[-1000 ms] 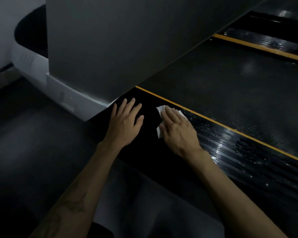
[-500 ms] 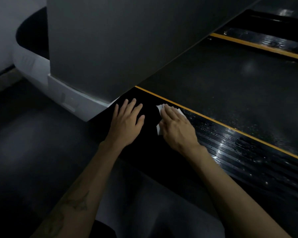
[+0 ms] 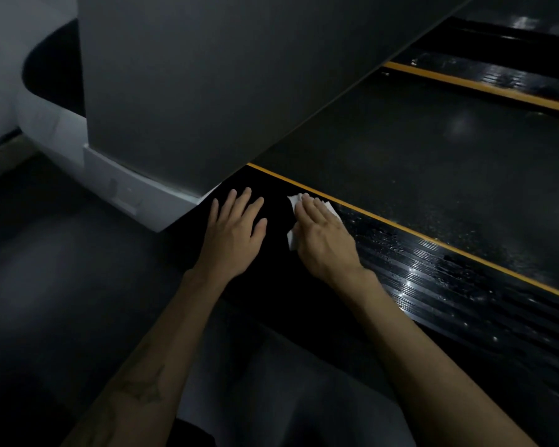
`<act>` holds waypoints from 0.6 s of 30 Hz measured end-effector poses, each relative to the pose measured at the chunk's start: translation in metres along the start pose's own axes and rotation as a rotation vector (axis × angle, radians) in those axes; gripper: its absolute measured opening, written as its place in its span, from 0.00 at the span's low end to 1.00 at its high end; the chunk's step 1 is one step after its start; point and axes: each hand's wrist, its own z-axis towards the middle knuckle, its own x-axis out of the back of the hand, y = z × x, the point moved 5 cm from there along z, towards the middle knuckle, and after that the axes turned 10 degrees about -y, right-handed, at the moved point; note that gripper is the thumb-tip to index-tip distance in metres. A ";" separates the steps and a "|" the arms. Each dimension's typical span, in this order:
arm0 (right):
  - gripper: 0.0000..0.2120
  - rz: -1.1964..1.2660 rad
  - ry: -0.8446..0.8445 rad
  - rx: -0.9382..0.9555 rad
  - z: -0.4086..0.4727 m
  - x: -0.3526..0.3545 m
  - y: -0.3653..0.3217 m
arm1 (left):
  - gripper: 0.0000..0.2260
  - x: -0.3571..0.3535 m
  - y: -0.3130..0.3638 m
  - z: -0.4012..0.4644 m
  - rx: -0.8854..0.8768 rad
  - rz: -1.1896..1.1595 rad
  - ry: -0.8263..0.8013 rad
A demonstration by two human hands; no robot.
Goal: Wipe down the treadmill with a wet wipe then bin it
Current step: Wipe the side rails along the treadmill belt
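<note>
Mid-wipe, by the look of it: white wet wipe (image 3: 293,217) pressed flat under straight-fingered right hand (image 3: 323,238) on black ribbed side rail (image 3: 433,272) already glistening wet, left hand (image 3: 234,233) flat and empty just beside, binning not yet done, dim room, dark floor (image 3: 62,269).

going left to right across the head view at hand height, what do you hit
white base cover → left hand → wet wipe → right hand → ribbed side rail → yellow stripe
</note>
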 end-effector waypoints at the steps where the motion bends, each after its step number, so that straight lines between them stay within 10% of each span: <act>1: 0.28 -0.001 -0.003 -0.019 0.007 -0.001 -0.004 | 0.22 0.000 0.001 0.000 0.002 0.000 0.002; 18: 0.35 -0.056 0.015 0.052 -0.012 -0.014 -0.021 | 0.24 0.003 -0.001 -0.004 -0.015 0.016 -0.055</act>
